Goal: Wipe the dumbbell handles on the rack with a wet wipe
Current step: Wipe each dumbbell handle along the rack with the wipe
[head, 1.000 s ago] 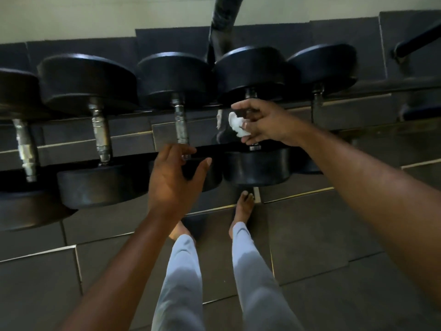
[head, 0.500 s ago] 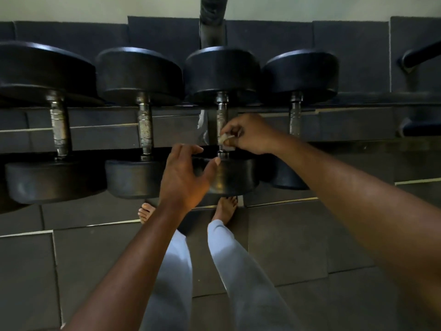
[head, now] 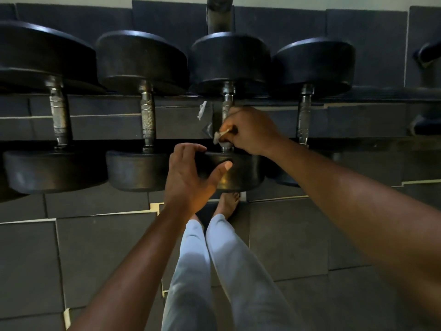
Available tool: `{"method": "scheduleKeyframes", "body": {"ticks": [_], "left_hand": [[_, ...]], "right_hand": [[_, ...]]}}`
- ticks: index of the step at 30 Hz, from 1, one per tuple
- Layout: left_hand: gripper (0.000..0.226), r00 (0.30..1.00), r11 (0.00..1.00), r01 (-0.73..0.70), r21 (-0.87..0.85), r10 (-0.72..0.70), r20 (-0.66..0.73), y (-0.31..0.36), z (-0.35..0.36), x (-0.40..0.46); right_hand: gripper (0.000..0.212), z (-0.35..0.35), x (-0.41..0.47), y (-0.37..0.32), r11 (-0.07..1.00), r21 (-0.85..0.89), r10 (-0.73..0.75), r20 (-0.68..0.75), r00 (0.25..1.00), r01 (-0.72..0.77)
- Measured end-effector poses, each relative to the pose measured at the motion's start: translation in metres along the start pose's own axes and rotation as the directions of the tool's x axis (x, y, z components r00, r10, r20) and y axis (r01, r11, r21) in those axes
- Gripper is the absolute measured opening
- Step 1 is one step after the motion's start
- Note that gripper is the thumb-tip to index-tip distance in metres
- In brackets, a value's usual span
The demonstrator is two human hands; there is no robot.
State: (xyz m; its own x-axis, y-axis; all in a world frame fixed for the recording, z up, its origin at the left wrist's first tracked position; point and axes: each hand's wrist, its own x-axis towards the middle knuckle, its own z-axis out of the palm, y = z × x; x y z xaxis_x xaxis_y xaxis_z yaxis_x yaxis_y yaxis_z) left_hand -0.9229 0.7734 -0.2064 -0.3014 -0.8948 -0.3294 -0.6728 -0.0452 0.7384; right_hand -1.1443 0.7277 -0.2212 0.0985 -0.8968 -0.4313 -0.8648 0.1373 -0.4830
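Several black dumbbells lie side by side on the rack, their metal handles pointing toward me. My right hand grips the lower part of the third dumbbell's handle with a white wet wipe wrapped round it; a corner of the wipe sticks out to the left. My left hand hovers in front of that dumbbell's near weight head, fingers spread and curved, thumb out, holding nothing. The handles to the left and right are bare.
A scrap of white paper hangs between the second and third handles. Dark rubber floor tiles lie below, with my legs and bare feet close to the rack. A dark post rises behind the rack.
My right hand has slid the wipe down the third handle from the far end to the near end. My left hand has shifted right in front of that dumbbell's near head.
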Motion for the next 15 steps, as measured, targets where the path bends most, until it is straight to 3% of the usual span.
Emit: {"method": "scheduleKeyframes", "body": {"ticks": [3,7,11,15], "left_hand": [[0.07,1.0,1.0,0.006,0.007,-0.006,0.003,-0.002,0.001,0.001],[0.071,1.0,1.0,0.022,0.014,-0.022,0.01,-0.003,0.001,0.002],[0.07,1.0,1.0,0.026,0.001,-0.026,0.007,-0.001,0.001,0.001],[0.07,1.0,1.0,0.014,-0.001,-0.014,0.001,-0.001,0.002,0.0]], "right_hand": [[0.009,0.001,0.019,-0.016,0.968,-0.248,-0.027,0.05,0.998,0.038],[0.021,0.005,0.036,-0.033,0.912,-0.409,0.005,0.103,0.995,0.037],[0.005,-0.006,0.024,-0.029,0.953,-0.301,0.063,0.131,0.989,-0.021],[0.009,-0.009,-0.005,-0.001,0.995,-0.022,0.099,0.12,0.988,-0.097]]}}
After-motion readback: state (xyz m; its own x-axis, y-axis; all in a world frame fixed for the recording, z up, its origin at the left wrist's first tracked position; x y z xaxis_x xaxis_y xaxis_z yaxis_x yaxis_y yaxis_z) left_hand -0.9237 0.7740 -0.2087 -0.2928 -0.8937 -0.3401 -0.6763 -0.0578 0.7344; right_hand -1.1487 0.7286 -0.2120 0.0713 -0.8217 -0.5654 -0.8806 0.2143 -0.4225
